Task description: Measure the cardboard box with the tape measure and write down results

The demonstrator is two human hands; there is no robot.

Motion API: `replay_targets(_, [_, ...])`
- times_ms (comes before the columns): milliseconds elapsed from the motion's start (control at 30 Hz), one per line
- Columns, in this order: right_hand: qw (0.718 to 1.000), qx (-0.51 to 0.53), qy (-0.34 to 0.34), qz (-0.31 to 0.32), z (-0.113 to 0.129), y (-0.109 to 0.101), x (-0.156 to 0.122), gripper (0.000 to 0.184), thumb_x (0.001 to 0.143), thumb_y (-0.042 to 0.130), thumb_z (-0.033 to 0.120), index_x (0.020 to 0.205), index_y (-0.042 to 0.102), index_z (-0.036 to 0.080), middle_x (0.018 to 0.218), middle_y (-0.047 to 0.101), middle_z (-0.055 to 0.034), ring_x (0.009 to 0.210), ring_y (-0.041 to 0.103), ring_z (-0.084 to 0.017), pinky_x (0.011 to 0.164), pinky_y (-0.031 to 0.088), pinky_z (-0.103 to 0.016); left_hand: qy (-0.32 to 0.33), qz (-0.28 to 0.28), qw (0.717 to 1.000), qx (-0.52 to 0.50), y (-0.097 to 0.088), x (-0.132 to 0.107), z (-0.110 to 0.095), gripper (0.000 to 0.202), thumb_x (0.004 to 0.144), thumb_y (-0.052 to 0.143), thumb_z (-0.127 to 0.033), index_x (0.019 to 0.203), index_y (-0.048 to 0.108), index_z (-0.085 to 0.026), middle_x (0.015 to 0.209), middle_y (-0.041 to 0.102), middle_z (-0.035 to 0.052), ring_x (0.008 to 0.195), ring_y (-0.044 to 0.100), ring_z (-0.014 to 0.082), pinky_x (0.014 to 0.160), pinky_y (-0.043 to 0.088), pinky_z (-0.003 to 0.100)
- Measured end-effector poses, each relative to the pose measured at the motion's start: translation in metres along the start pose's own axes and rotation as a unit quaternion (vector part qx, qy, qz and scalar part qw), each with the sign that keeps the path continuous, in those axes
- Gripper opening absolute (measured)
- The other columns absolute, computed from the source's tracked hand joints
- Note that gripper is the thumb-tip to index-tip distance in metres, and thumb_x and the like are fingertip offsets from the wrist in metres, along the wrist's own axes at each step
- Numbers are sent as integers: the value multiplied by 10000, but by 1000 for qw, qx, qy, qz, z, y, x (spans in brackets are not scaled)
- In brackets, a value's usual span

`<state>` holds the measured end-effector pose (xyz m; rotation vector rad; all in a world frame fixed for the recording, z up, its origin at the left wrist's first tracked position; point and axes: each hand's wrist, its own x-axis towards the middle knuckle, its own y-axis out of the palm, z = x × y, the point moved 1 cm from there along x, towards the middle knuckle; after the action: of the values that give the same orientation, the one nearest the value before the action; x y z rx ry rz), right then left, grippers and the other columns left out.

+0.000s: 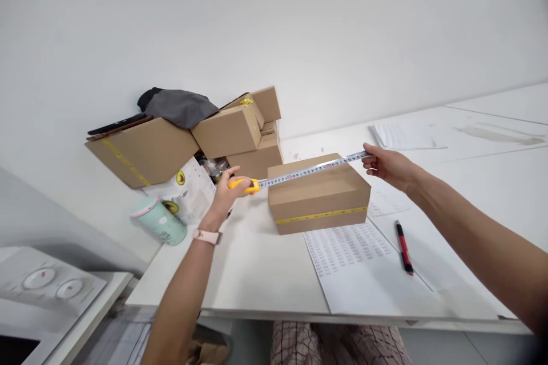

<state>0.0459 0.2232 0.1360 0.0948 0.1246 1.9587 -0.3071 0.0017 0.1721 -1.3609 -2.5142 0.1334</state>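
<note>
My left hand [226, 194] is closed around the yellow case of a tape measure [245, 184], left of a brown cardboard box [317, 197]. The silver blade [308, 170] is drawn out to the right across the top of the box, rising slightly toward its far end. My right hand [384, 166] pinches that end between thumb and fingers, beyond the box's right side. A strip of yellow tape [323, 215] runs along the box's front face. The box lies on the table, partly over a printed sheet [342, 251].
A red and black pen [403, 247] lies on white paper at right. Several cardboard boxes [229, 132] are stacked at the back left, a grey cloth [180, 105] on top. A mint tumbler [160, 221] stands by the left edge, near a white appliance with dials [47, 285]. More papers [402, 136] lie behind.
</note>
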Motion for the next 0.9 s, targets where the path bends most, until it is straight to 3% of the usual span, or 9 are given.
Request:
replay_targets(100, [999, -45, 24, -17, -15, -15, 24, 433, 820, 724, 592, 718, 497, 238, 651, 478, 26, 585, 429, -130, 556, 403, -304, -44, -25, 999, 9, -28, 26, 14, 805, 593, 865, -561, 1233, 552, -187, 944, 719, 46, 786, 702, 194, 686, 526, 293])
replay_targets(233, [995, -83, 45, -34, -38, -9, 33, 441, 795, 739, 610, 708, 560, 216, 690, 565, -11, 640, 516, -149, 618, 463, -315, -76, -27, 997, 17, -38, 38, 34, 718, 566, 869, -575, 1110, 608, -185, 875, 721, 37, 734, 685, 187, 626, 502, 272])
replay_targets(367, [989, -131, 63, -41, -44, 7, 33, 442, 763, 767, 621, 752, 619, 205, 837, 672, -56, 781, 614, -196, 684, 482, -322, -79, -13, 997, 21, -28, 45, 42, 736, 585, 849, -604, 1141, 612, -184, 920, 725, 44, 784, 689, 193, 622, 493, 260])
replay_targets(600, [976, -204, 69, -26, -38, 23, 27, 484, 731, 764, 679, 793, 642, 215, 954, 724, -95, 877, 653, -241, 682, 494, -336, -89, 49, 994, 28, 1, 60, 34, 650, 659, 840, -571, 1151, 625, -206, 945, 752, 59, 835, 703, 212, 651, 502, 278])
replay_targets(733, [972, -223, 67, -22, -35, 23, 28, 503, 702, 770, 706, 751, 637, 223, 913, 735, -111, 846, 666, -253, 670, 523, -355, -99, 66, 992, 31, 2, 61, 32, 529, 679, 814, -565, 1026, 652, -199, 920, 739, 54, 780, 687, 197, 605, 482, 267])
replay_targets(900, [966, -257, 38, -14, -34, 20, 35, 551, 651, 785, 743, 585, 569, 239, 742, 698, -92, 750, 621, -241, 658, 518, -381, -98, 65, 992, 34, 2, 60, 35, 502, 692, 785, -570, 1014, 660, -206, 903, 728, 42, 770, 675, 191, 573, 459, 251])
